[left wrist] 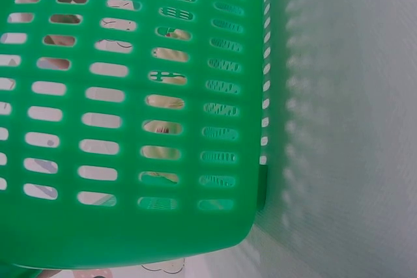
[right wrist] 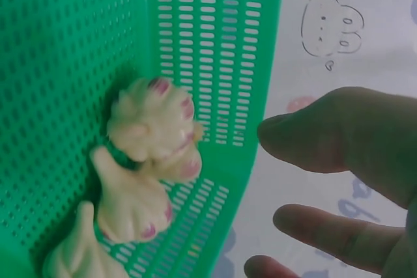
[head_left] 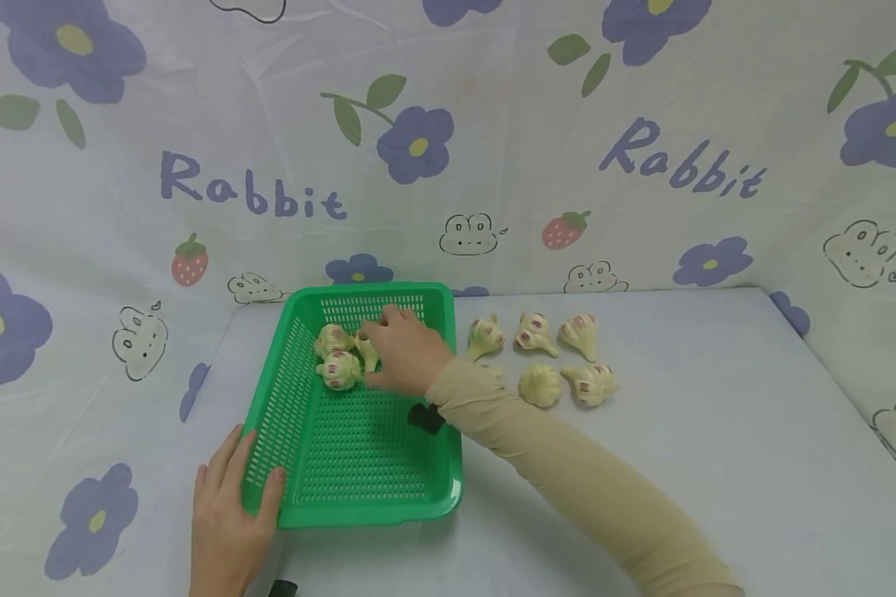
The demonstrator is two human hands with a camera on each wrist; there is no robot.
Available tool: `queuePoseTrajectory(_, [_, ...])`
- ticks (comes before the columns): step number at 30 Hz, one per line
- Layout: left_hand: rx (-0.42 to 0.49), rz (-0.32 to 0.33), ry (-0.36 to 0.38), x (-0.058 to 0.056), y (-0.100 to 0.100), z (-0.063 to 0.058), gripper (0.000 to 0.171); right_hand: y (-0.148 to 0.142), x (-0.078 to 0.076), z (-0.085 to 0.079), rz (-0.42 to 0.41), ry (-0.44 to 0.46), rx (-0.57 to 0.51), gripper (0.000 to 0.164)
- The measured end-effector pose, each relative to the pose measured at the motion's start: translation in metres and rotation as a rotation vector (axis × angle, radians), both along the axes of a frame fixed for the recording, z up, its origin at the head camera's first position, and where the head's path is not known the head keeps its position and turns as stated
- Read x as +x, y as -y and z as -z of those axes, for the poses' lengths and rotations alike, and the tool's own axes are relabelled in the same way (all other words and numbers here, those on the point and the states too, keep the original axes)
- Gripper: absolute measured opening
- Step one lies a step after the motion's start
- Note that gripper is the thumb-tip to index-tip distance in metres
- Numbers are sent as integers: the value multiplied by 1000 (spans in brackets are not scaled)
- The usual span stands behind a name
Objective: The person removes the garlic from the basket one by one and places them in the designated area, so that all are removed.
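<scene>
Basket (head_left: 343, 516): on the desk (head_left: 702, 448), with at least three garlic bulbs (head_left: 339, 371) towards its far left.
Outside: six bulbs on the desk to the right, one partly behind the sleeve (head_left: 582, 473).
Right hand (head_left: 406, 352): over the basket, thumb and fingers spread, pinching nothing.
Left hand (head_left: 231, 510): fingers extended against the basket's near left corner.
Progress: seemingly partway, bulbs split between basket and desk; direction unclear.
</scene>
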State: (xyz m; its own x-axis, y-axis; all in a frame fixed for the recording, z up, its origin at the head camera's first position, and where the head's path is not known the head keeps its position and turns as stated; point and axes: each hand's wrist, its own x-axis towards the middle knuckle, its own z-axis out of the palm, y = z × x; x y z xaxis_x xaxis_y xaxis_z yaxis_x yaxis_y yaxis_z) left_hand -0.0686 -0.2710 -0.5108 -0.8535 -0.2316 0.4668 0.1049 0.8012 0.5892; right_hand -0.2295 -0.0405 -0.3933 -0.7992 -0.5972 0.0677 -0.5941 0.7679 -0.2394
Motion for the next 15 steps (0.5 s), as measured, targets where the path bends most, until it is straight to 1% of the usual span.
queuePoseTrajectory(3, [0,-1,2,0,0,0,58,10,-1,1,-4,-26,28,56])
queuePoseTrajectory(7, [2,4,-5,-1,1,1,59,24,-3,4,0,-13,57,61])
queuePoseTrajectory(12, [5,12,-19,-1,2,3,59,40,-4,10,-19,-16,73,52])
queuePoseTrajectory(15, [7,15,-22,-1,2,3,59,49,-6,13,-33,-8,76,50])
